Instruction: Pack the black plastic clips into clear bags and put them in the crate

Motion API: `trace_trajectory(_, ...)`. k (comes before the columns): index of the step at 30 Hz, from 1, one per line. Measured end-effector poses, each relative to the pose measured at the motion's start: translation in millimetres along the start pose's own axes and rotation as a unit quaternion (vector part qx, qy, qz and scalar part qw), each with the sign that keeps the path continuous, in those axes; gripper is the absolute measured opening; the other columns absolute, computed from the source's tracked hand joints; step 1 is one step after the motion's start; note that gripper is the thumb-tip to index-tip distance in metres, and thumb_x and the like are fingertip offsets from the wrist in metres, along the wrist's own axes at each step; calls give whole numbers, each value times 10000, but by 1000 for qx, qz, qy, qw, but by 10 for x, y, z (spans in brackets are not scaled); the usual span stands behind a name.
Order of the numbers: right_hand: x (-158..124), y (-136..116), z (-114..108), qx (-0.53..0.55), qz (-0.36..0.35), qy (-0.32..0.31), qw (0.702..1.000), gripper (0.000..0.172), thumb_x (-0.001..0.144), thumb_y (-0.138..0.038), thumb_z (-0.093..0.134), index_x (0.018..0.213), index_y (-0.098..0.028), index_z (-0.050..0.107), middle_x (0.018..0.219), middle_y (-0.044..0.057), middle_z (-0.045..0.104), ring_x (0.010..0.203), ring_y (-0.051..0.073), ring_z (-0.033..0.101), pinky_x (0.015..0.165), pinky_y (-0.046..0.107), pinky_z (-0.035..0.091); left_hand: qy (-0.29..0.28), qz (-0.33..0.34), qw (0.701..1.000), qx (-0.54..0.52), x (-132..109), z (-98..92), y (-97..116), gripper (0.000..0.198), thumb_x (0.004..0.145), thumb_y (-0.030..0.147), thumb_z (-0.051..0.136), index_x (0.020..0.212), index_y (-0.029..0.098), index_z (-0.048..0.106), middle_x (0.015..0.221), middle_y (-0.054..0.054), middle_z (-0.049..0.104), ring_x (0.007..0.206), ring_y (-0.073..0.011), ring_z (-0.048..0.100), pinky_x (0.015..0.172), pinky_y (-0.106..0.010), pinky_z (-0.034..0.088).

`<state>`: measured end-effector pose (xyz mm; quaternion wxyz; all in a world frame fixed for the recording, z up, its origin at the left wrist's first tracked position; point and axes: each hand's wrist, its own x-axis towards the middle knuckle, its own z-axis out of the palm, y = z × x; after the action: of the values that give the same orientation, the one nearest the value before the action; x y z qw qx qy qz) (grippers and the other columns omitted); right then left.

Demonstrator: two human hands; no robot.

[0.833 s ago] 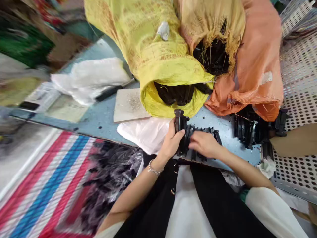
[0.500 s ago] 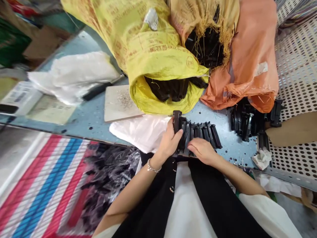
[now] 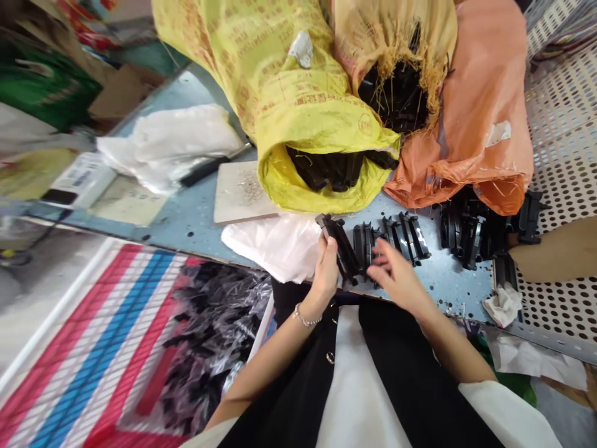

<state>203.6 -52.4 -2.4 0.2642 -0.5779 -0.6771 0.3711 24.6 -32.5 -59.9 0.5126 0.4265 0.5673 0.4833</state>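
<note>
My left hand (image 3: 327, 270) is closed around a black plastic part (image 3: 340, 246), which is long, narrow and tilted to the left at its top. More parts of the same kind, a row of black plastic pieces (image 3: 407, 239), stand side by side on the blue table to its right. My right hand (image 3: 396, 274) is beside this row with its fingers apart. Its fingertips are close to the pieces in the middle of the row; whether they touch is unclear. Under my left hand's side lies a white plastic bag (image 3: 277, 246).
A yellow woven sack (image 3: 298, 99), a tan sack (image 3: 396, 31) and an orange sack (image 3: 485, 106) lie across the back, with black parts in their mouths. At right is a pile of black parts (image 3: 466, 233). A striped bag (image 3: 93, 354) with wrapped black pieces (image 3: 209, 342) sits below left.
The part in my left hand has gone from upright to tilted. My right hand's fingers have spread, and a gap shows in the row. The view has shifted a little.
</note>
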Motion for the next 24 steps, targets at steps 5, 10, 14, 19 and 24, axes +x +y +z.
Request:
trace_trajectory(5,-88,-132,316,177,70,-79,979,526,822,-335,745,1328,-258,620,1187,65,717,978,238,698,869,400,572,-6,89,991,100,-181,-257,47,527,1029,495,385,1494,247,356,1409,-115,537,1308,-227,530,1092,-407,460)
trace_trajectory(10,91,-63,340,389,164,-91,902,483,717,-382,838,1153,-242,684,1037,33,756,794,191,726,766,348,585,37,165,915,368,197,-882,-70,246,919,382,597,987,151,648,1094,-170,626,1077,-319,581,1010,-530,451)
trace_trajectory(14,208,-198,427,485,175,-85,853,394,701,-405,853,1022,-229,708,981,39,768,837,212,747,786,356,594,-69,129,924,352,486,-1257,-90,221,926,278,520,770,187,647,906,-101,648,922,-249,614,919,-431,496)
trace_trajectory(19,379,-404,599,555,165,-113,807,339,751,-419,808,1009,-216,725,1016,51,781,1006,257,735,905,409,589,-67,63,969,229,605,-1488,21,256,775,406,700,651,192,633,832,-40,610,779,-179,588,750,-324,516)
trace_trajectory(24,694,-532,960,597,132,-118,782,373,754,-505,768,968,-201,733,976,52,781,1036,268,718,944,420,572,-113,56,975,180,573,-1461,110,284,817,437,620,684,202,704,935,-63,662,787,-169,626,722,-309,538)
